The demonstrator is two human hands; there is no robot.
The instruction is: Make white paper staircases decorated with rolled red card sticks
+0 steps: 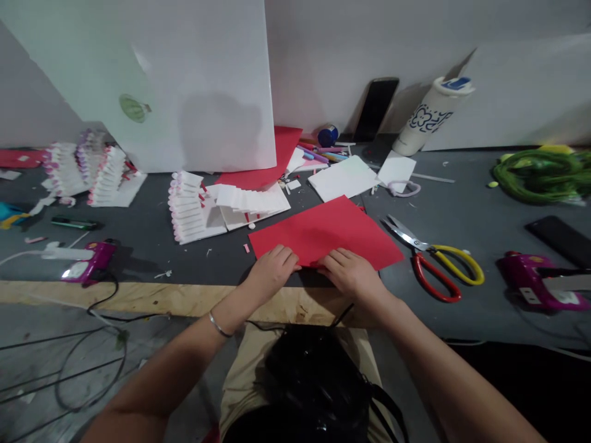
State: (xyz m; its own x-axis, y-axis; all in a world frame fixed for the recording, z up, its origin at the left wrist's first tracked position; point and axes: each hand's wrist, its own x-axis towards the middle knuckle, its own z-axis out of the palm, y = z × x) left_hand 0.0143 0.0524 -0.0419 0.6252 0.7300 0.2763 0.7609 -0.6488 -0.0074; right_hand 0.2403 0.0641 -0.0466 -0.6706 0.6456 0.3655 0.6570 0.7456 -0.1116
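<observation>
A sheet of red paper (327,227) lies on the dark tabletop in front of me. My left hand (276,269) holds its near edge, fingers bent over the paper. A short way to the right, my right hand (348,272) grips the same edge in a pinch. Both thumbs are mostly hidden. Beyond the sheet are white cards (343,178), and to the left a white paper piece with pink-tipped strips (187,212). Scissors with one red and one yellow handle (422,251) rest partly spread, right of the paper.
A white tumbler (427,117) and a phone (376,109) lean or stand by the back panel. Purple power strips (95,261) sit at both sides, with cables. Green cord (540,175) is coiled at right. Wood (184,298) edges the table. Pens (323,152) lie at the back.
</observation>
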